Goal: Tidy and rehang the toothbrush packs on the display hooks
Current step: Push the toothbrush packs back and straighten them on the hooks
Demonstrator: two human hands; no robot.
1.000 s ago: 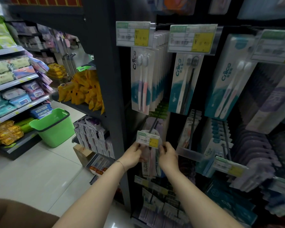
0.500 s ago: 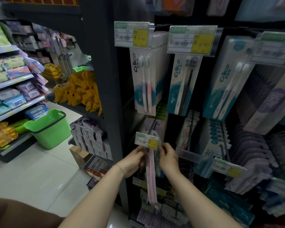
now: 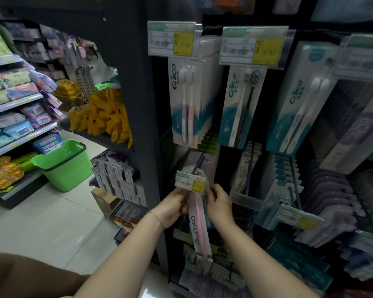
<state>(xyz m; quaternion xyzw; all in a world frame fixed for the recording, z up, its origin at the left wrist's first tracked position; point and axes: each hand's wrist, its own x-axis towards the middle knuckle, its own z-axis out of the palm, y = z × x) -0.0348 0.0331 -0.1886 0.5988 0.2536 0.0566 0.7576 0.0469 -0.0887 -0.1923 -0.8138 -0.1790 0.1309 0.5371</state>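
Low on the dark display wall, under the top row of hanging stock, a person holds one long, narrow pack (image 3: 199, 229) between both hands. It hangs upright, with a pink toothbrush showing through its front and the letters GUDIAO running down its left side. Its top end sits behind a small price tag (image 3: 190, 182) with a yellow patch, at the tip of a dark hook (image 3: 198, 163) that slopes out from the wall. Whether the pack is threaded onto the hook I cannot tell, since the tag covers that spot.

The left hand (image 3: 174, 208) is at the pack's left edge, its grip curled round that edge, with a thin bracelet (image 3: 157, 219) on the wrist. The right hand (image 3: 219, 202) is at the right edge near the top, its grip pinched on the pack with thumb and fingertips. Only the pack's width lies between the two hands.

Above them, rows of Cnice packs (image 3: 184, 104) hang side by side, each row under a larger tag. More packs fill the hooks lower down and to the right.

Left of a dark post (image 3: 136, 104), yellow packets (image 3: 103, 119) are heaped on a shelf. A green basket (image 3: 67, 175) stands on the pale tiled floor (image 3: 41, 222), near shelves of wipes (image 3: 15, 125).
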